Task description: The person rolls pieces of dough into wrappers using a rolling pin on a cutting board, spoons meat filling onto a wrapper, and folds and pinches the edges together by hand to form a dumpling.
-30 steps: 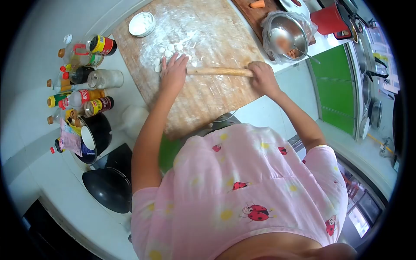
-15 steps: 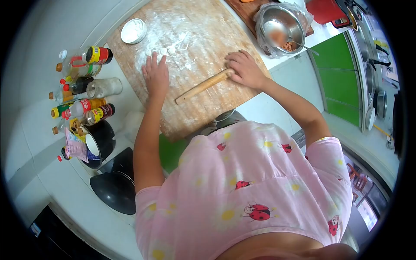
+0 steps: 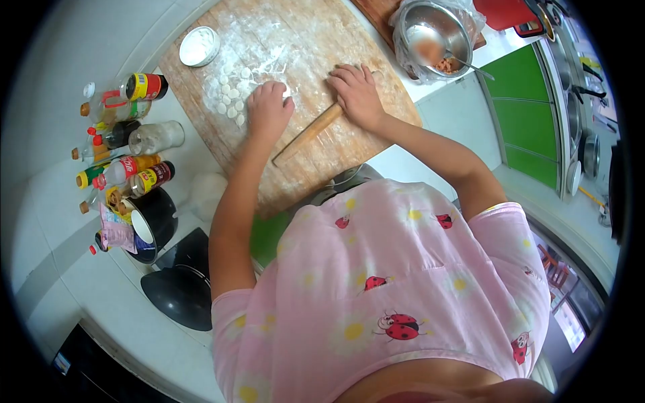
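Note:
A wooden rolling pin (image 3: 310,134) lies slantwise on the floured wooden board (image 3: 302,181). My right hand (image 3: 359,97) is over its upper part, palm on the wood and fingers reaching past it. My left hand (image 3: 269,111) rests palm down on the board, thumb apart from the fingers; whatever may be under it is hidden. Just left of that hand lie several small, pale, round dough pieces (image 3: 232,94). A white tub of flour (image 3: 199,46) stands at the board's upper left corner.
At the upper right a metal bowl (image 3: 410,27) wrapped in plastic holds filling and a spoon. Several bottles (image 3: 146,87) line the counter on the left, with a black pot (image 3: 164,213) and a wok (image 3: 176,299) below them. A red container (image 3: 500,13) stands at the top right.
My left hand has moved right, off the dough pieces, which now show. My right hand has slid left and up along the rolling pin, with its palm now over the pin.

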The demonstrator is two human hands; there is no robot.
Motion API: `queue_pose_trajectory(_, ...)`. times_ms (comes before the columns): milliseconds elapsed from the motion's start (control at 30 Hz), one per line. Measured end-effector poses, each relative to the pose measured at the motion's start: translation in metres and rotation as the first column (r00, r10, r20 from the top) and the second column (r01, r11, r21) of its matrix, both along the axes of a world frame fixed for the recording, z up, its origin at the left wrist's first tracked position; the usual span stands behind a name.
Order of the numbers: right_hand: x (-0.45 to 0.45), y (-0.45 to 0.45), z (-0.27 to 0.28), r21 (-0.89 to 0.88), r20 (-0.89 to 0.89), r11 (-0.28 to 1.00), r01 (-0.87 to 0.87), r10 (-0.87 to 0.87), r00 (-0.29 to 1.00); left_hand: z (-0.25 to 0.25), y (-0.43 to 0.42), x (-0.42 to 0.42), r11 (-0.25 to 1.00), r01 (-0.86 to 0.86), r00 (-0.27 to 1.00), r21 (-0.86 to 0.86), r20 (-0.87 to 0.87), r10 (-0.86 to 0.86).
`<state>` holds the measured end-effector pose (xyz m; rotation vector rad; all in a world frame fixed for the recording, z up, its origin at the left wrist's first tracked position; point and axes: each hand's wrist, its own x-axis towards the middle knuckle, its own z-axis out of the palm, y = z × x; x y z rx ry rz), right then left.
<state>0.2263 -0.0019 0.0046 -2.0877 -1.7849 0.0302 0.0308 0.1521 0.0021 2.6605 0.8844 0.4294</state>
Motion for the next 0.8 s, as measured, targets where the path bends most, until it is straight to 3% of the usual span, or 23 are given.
queue_pose_trajectory(33,-0.002,0.002,-0.001,0.004,0.003,1.000,0.018,-0.018,1.000,-0.001,-0.002,-0.002,0.999,0.038,0.998,-0.026,0.046,-0.037)
queue_pose_trajectory(133,-0.005,0.012,0.000,0.081,0.035,0.996,0.038,-0.041,0.999,0.000,-0.002,0.003,0.882,-0.141,0.963,-0.449,0.147,0.228)
queue_pose_trajectory(233,-0.006,0.047,-0.002,0.143,0.056,0.990,0.014,-0.022,0.998,0.003,0.003,0.012,0.902,-0.127,0.977,-0.414,0.102,0.184)
queue_pose_trajectory(400,-0.007,0.137,-0.008,0.152,0.012,0.979,0.134,-0.137,0.990,-0.002,0.015,0.032,0.794,-0.167,0.985,-0.585,-0.066,0.158)
queue_pose_trajectory(533,-0.013,0.109,-0.007,0.168,-0.018,0.983,0.079,-0.077,0.997,0.004,0.021,0.027,0.669,-0.214,0.976,-0.712,-0.190,0.109)
queue_pose_trajectory(633,-0.016,0.094,-0.006,0.107,0.033,0.994,0.036,-0.039,0.999,0.003,0.021,0.021,0.719,-0.202,0.978,-0.665,-0.178,0.110)
queue_pose_trajectory(733,-0.015,0.133,-0.006,0.153,-0.018,0.977,0.148,-0.147,0.989,0.023,0.018,0.035,0.816,-0.209,0.958,-0.538,-0.282,0.059)
queue_pose_trajectory(800,-0.013,0.135,-0.010,0.188,-0.029,0.973,0.137,-0.134,0.991,0.026,0.020,0.037,0.771,-0.254,0.945,-0.584,-0.320,0.069)
